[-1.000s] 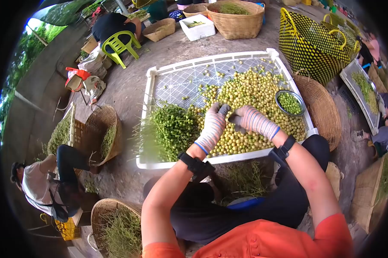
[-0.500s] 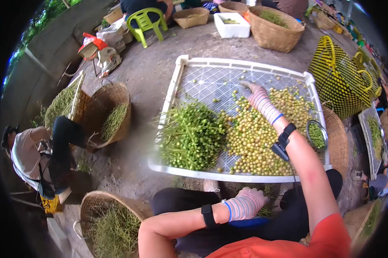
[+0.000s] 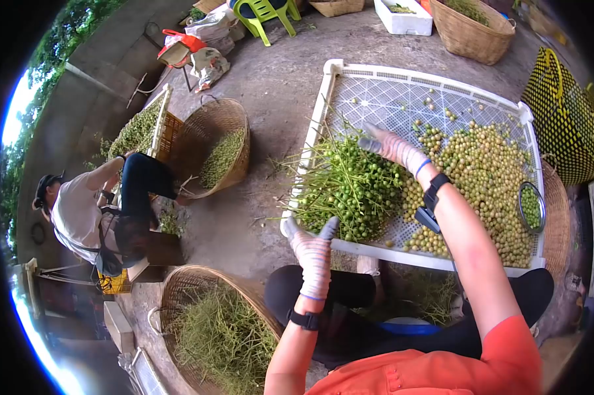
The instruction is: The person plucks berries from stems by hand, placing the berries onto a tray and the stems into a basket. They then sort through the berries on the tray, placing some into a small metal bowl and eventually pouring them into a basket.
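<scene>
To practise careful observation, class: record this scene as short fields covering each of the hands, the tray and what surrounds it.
Tray: white, slatted; loose yellow-green fruit on right side
Left hand: open, fingers spread, at tray's near edge
Right hand: on stemmed green bunches, grip unclear
Metal bowl: green fruit inside, on tray
Basket: woven, holds stems, near left
Other person: at left, beside another basket
</scene>
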A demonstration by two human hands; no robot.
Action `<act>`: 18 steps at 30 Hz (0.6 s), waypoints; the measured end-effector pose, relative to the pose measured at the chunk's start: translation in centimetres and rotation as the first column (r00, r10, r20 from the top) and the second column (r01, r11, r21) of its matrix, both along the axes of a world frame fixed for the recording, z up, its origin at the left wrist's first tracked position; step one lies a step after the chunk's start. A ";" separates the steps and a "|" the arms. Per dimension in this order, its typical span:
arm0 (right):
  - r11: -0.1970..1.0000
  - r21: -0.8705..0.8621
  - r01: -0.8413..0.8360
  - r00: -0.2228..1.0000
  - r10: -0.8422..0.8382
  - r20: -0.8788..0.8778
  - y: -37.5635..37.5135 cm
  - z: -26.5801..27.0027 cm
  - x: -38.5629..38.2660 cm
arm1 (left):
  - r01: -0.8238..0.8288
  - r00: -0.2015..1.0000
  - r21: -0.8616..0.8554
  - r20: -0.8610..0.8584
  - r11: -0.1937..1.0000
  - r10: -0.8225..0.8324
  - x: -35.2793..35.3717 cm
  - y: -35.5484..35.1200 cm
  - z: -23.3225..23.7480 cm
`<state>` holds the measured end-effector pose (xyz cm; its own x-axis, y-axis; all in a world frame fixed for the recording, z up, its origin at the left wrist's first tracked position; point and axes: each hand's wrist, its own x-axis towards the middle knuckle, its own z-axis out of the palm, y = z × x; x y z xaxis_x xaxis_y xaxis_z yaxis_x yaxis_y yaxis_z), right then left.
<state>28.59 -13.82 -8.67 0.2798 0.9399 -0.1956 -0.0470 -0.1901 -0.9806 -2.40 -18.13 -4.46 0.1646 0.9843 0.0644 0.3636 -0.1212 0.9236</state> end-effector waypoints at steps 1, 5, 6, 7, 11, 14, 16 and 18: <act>0.975 -0.112 -0.190 0.754 0.218 0.620 0.7 0.9 -0.2 | 0.035 0.982 0.080 -0.190 0.996 -0.019 0.4 0.0 -0.2; 0.952 -0.172 -0.252 0.681 0.301 0.667 3.7 3.5 -4.6 | 0.055 0.762 -0.056 -0.643 0.997 -0.078 2.6 -0.9 -0.6; 0.949 -0.218 -0.229 0.620 0.315 0.718 4.5 3.3 -5.6 | 0.011 0.784 -0.123 -0.614 0.992 -0.085 3.0 -0.5 0.0; 0.941 -0.242 -0.236 0.578 0.336 0.743 4.3 4.4 -6.6 | -0.029 0.806 -0.193 -0.584 0.981 -0.091 3.6 0.1 0.7; 0.921 -0.292 -0.260 0.566 0.390 0.726 5.2 5.1 -8.1 | -0.083 0.966 -0.237 -0.258 0.968 0.020 4.9 1.4 -1.2; 0.837 -0.472 -0.277 0.505 0.544 0.670 6.0 4.1 -7.7 | -0.191 0.960 -0.256 0.151 0.948 0.234 5.9 2.0 -1.5; 0.729 -0.510 -0.457 0.355 0.675 0.646 7.1 1.4 -6.3 | -0.091 0.815 -0.422 0.490 0.902 0.311 5.4 3.6 -4.2; 0.769 -0.449 -0.456 0.331 0.614 0.716 4.5 3.0 -7.0 | -0.022 0.702 -0.602 0.559 0.798 0.441 5.6 4.0 -2.2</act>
<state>21.63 -9.30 -5.67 -0.1739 0.9293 -0.3258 0.8813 -0.0007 -0.4726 3.17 -14.16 -6.64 0.0478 0.8847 -0.4637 -0.3993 0.4424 0.8030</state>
